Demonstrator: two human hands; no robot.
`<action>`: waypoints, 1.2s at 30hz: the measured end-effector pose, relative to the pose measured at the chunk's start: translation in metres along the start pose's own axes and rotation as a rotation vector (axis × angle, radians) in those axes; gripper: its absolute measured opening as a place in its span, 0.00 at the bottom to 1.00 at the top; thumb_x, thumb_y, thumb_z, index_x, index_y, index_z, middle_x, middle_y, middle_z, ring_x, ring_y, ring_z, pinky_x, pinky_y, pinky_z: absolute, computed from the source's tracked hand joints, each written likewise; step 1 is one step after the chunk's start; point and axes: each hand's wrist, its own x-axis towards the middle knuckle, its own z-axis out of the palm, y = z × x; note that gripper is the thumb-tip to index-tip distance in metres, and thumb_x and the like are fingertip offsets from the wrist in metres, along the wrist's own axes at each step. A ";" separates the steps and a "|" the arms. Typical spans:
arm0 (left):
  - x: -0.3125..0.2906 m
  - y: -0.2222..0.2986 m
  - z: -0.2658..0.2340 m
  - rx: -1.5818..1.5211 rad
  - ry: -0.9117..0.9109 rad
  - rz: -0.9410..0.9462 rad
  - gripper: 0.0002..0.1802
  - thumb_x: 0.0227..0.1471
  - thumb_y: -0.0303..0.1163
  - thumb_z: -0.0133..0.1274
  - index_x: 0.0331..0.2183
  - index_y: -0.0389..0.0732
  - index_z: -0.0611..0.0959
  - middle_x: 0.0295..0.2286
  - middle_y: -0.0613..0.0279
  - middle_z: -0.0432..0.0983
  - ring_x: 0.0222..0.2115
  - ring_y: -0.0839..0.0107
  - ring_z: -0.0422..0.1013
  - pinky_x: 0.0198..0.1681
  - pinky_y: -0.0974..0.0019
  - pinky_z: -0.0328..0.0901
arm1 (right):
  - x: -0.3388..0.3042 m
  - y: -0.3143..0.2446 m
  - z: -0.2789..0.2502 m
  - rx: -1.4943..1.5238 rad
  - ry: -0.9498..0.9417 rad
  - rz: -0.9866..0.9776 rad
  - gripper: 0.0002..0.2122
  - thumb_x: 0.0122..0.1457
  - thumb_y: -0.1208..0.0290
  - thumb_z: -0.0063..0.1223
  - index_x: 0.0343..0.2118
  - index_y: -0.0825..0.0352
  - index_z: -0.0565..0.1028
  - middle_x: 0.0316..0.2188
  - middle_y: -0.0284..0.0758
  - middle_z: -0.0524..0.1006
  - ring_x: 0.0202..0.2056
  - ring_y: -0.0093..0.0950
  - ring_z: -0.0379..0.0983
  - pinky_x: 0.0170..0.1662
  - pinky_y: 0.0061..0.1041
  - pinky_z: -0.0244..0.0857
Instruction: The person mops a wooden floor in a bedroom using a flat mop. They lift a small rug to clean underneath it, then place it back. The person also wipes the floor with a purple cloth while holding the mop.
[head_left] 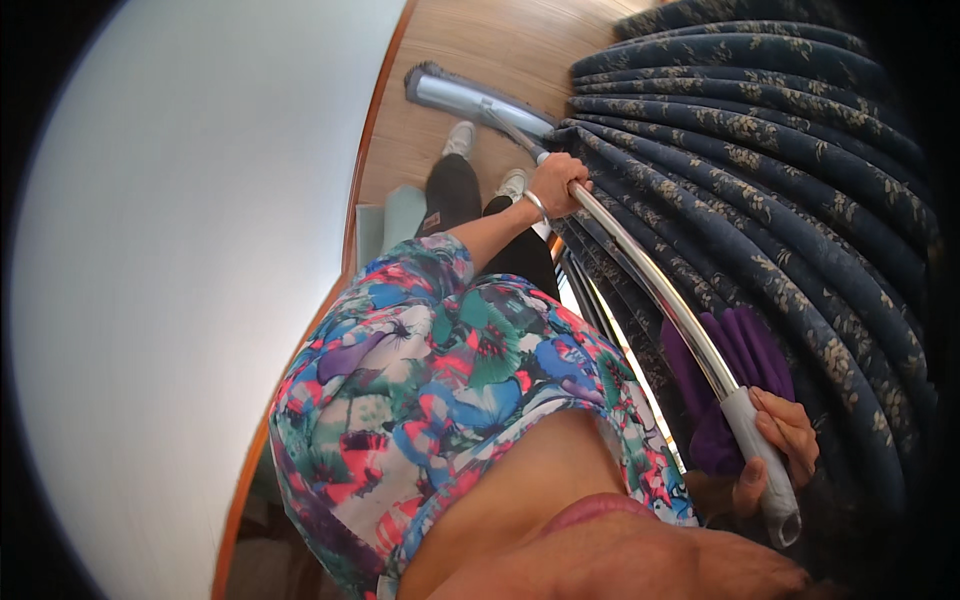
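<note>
A flat mop runs diagonally across the view. Its wide silver head [470, 98] with a grey fringed pad rests on the wood floor at the top, just beyond my feet. My left hand [558, 185], a bracelet at its wrist, is wrapped round the lower part of the shiny metal mop handle [650, 275]. At the handle's upper end, my right hand [782, 440] closes round the pale grip [755, 445], with thumb and fingers on either side of it. A bunched purple cloth [740, 350] hangs behind the handle, close by my right hand.
Long dark blue curtains [760, 190] with pale flowers fill the right side, their hem near the mop head. A white wall or panel [190, 250] with brown edging [365, 150] stands on the left. A pale greenish object [403, 215] lies beside my leg. Wood floor [480, 40] stretches ahead.
</note>
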 end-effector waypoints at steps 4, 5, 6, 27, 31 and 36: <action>-0.011 0.020 0.004 -0.023 0.071 -0.057 0.16 0.40 0.30 0.62 0.15 0.44 0.70 0.17 0.57 0.68 0.24 0.54 0.65 0.28 0.55 0.59 | 0.012 0.004 -0.024 -0.054 -0.120 -0.112 0.16 0.53 0.63 0.54 0.34 0.75 0.72 0.32 0.56 0.77 0.29 0.37 0.76 0.33 0.28 0.69; -0.008 0.022 0.002 -0.022 0.116 -0.101 0.16 0.40 0.30 0.63 0.14 0.44 0.70 0.17 0.57 0.68 0.24 0.54 0.65 0.28 0.55 0.60 | 0.016 0.005 -0.027 -0.015 -0.065 -0.175 0.16 0.51 0.63 0.55 0.33 0.74 0.73 0.31 0.54 0.78 0.26 0.35 0.76 0.29 0.25 0.66; -0.004 0.024 -0.001 -0.005 0.109 -0.031 0.17 0.39 0.31 0.64 0.14 0.43 0.70 0.16 0.57 0.67 0.23 0.54 0.65 0.29 0.55 0.60 | 0.020 0.007 -0.029 -0.022 -0.056 -0.216 0.16 0.50 0.63 0.56 0.33 0.73 0.73 0.30 0.53 0.79 0.23 0.33 0.75 0.25 0.22 0.63; -0.011 0.011 0.009 -0.110 0.316 -0.052 0.17 0.42 0.33 0.64 0.16 0.45 0.69 0.18 0.60 0.64 0.24 0.56 0.62 0.31 0.57 0.55 | 0.084 -0.054 0.023 -0.230 -0.317 -0.169 0.13 0.45 0.62 0.58 0.29 0.68 0.78 0.28 0.46 0.81 0.15 0.28 0.73 0.22 0.17 0.56; 0.010 -0.004 0.024 -0.242 0.117 -0.029 0.17 0.44 0.36 0.63 0.17 0.47 0.70 0.20 0.61 0.66 0.28 0.57 0.64 0.35 0.57 0.55 | 0.099 -0.060 0.050 -0.197 -0.060 -0.056 0.17 0.46 0.59 0.56 0.29 0.71 0.75 0.27 0.47 0.79 0.21 0.32 0.75 0.28 0.24 0.62; 0.044 -0.032 0.028 -0.141 -0.121 -0.048 0.23 0.36 0.34 0.65 0.36 0.46 0.73 0.33 0.54 0.68 0.40 0.53 0.65 0.45 0.54 0.57 | 0.042 0.032 0.063 0.057 0.691 0.338 0.19 0.54 0.60 0.40 0.37 0.75 0.70 0.37 0.50 0.72 0.45 0.38 0.68 0.52 0.38 0.58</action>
